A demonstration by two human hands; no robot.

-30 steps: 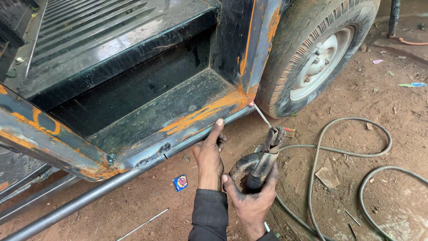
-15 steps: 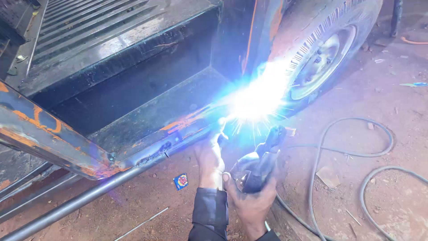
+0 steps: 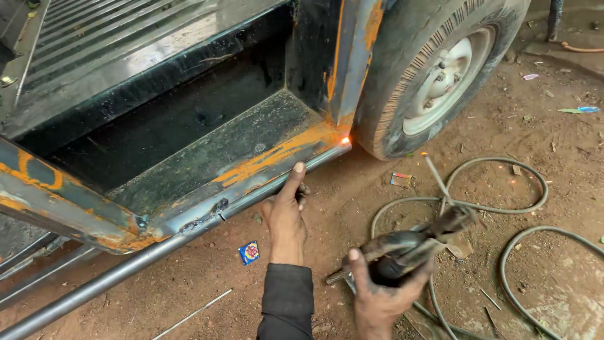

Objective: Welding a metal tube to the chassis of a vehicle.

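My left hand (image 3: 286, 217) presses a long grey steel pipe (image 3: 189, 233) against the lower edge of a vehicle's black step (image 3: 251, 151), which has orange rust streaks. The pipe's far end (image 3: 343, 143) glows orange at a fresh weld spot beside the wheel. My right hand (image 3: 380, 296) grips a welding electrode holder (image 3: 409, 242), pulled back over the dirt. A thin electrode rod (image 3: 435, 173) sticks up from the holder's jaws, apart from the pipe.
A tyre with a white rim (image 3: 434, 82) stands right of the step. A grey welding cable (image 3: 497, 208) loops over the red dirt at right. A small blue wrapper (image 3: 250, 252) and a spare rod (image 3: 192, 313) lie on the ground.
The bright welding arc at the pipe's end has gone out, leaving a glowing spot. My right hand has drawn the holder back and to the right. My left hand stays on the pipe.
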